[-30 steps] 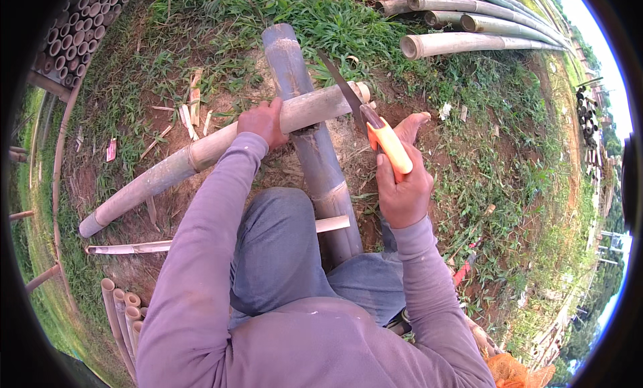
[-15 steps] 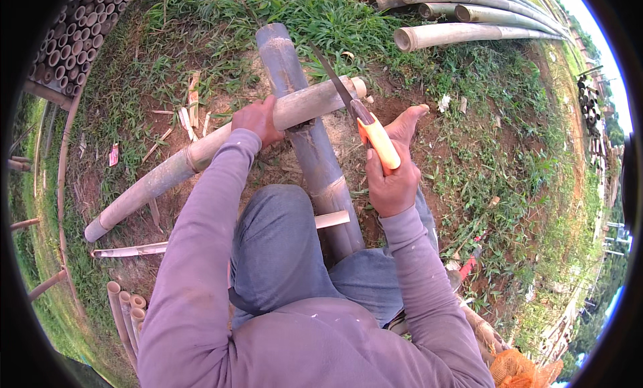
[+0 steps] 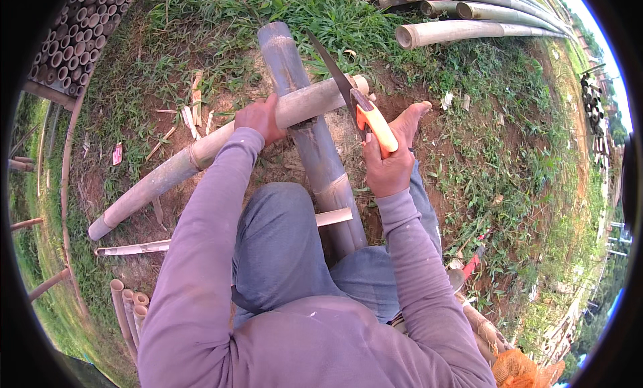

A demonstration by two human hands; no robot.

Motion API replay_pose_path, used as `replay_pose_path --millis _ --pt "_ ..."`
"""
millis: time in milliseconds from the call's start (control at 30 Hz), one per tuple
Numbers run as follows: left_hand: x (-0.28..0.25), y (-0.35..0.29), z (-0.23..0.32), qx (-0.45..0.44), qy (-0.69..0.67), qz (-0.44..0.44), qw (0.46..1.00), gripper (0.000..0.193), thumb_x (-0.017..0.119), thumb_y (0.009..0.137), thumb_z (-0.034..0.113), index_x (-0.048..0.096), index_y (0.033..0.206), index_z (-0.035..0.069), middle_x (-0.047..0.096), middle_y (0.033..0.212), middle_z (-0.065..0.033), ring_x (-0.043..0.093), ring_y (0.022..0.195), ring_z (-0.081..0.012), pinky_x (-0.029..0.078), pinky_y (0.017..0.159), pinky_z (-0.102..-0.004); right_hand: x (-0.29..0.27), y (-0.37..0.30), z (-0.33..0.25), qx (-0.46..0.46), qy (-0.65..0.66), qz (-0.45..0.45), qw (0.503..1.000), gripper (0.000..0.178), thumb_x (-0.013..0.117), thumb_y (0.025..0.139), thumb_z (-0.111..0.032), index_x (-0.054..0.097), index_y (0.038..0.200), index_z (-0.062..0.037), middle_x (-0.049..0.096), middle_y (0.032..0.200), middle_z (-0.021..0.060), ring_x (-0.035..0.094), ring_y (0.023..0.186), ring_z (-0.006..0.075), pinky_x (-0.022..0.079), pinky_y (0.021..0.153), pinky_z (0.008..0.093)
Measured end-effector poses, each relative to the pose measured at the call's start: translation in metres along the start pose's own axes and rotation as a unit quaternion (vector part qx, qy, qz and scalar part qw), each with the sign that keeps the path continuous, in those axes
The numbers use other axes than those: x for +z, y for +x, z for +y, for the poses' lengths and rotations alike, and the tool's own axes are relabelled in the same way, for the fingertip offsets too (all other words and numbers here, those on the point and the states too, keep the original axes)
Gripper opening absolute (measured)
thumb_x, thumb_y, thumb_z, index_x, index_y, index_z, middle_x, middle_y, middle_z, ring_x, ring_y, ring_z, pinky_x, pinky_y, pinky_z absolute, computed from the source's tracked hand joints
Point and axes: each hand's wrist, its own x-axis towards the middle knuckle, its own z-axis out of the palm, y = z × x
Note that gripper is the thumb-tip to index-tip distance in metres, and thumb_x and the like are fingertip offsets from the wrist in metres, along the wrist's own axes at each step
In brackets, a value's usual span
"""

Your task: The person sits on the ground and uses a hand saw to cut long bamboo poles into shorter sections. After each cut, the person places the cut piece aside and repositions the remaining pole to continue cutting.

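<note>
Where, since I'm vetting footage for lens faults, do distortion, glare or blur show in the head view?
Head view: the long, round, tan bamboo poles at upper right appear bent toward the rim; head view: the bright white sky at far right looks washed out, with blue fringing nearby; head view: the orange-handled metal saw in the bare right hand shows no obvious blur.

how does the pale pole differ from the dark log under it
Colour: the pale pole is beige, while the dark log is mostly grey. Pose: the pale pole slants from lower left to upper right; the dark log runs more nearly top to bottom. Contact: the left hand grips the pale pole, but neither hand holds the dark log. Both are round, jointed lengths of bamboo.
</note>
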Motion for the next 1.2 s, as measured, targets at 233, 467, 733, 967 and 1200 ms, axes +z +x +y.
replay_pose_path --millis 233,467,733,967,1200 --pt "0.007 -0.003 -0.012 -0.012 0.009 -0.002 1.0 0.08 0.091 0.073 0.042 0.054 0.139 0.015 0.071 0.13 -0.0183 0.072 0.12 -0.0384 0.058 0.101 -0.0504 -0.099 -0.133 -0.014 0.011 0.006 -0.016 1.0 0.028 0.073 0.096 0.0 0.063 0.12 0.0108 0.077 0.11 0.0229 0.081 0.093 0.0271 0.065 0.082 0.0366" --pt "0.006 0.003 0.003 0.001 0.003 0.001 1.0 0.081 0.092 0.073 0.042 0.054 0.139 0.014 0.07 0.131 -0.0179 0.071 0.12 -0.0386 0.058 0.102 -0.0501 0.017 0.003 0.007 0.0 0.015 0.021 1.0 0.024 0.08 0.095 -0.01 0.065 0.11 0.0007 0.073 0.084 0.016 0.075 0.07 0.0293 0.058 0.066 0.0397" --pt "0.005 -0.004 -0.01 -0.01 0.001 0.001 1.0 0.076 0.092 0.074 0.042 0.056 0.135 0.014 0.071 0.129 -0.0187 0.072 0.119 -0.0389 0.058 0.101 -0.0508 -0.092 -0.141 0.001 0.029 0.036 -0.007 0.999 0.023 0.072 0.099 -0.006 0.067 0.117 0.008 0.078 0.1 0.0148 0.077 0.087 0.0197 0.061 0.08 0.0323" --pt "0.003 0.003 -0.003 0.0 -0.001 0.002 1.0 0.077 0.091 0.074 0.042 0.055 0.136 0.014 0.071 0.128 -0.0189 0.072 0.118 -0.039 0.058 0.1 -0.0512 0.016 -0.014 0.021 -0.017 0.011 0.027 0.999 0.025 0.08 0.094 -0.004 0.066 0.114 0.0016 0.073 0.08 0.0121 0.074 0.069 0.0206 0.057 0.065 0.0383" --pt "0.006 -0.005 -0.011 -0.012 -0.004 -0.001 1.0 0.077 0.091 0.074 0.04 0.055 0.137 0.014 0.072 0.126 -0.0187 0.072 0.117 -0.0394 0.058 0.1 -0.0513 -0.094 -0.151 0.004 0.049 -0.017 -0.042 0.998 0.029 0.069 0.101 -0.01 0.063 0.124 0.007 0.072 0.091 0.0091 0.07 0.079 0.0133 0.056 0.068 0.0288"
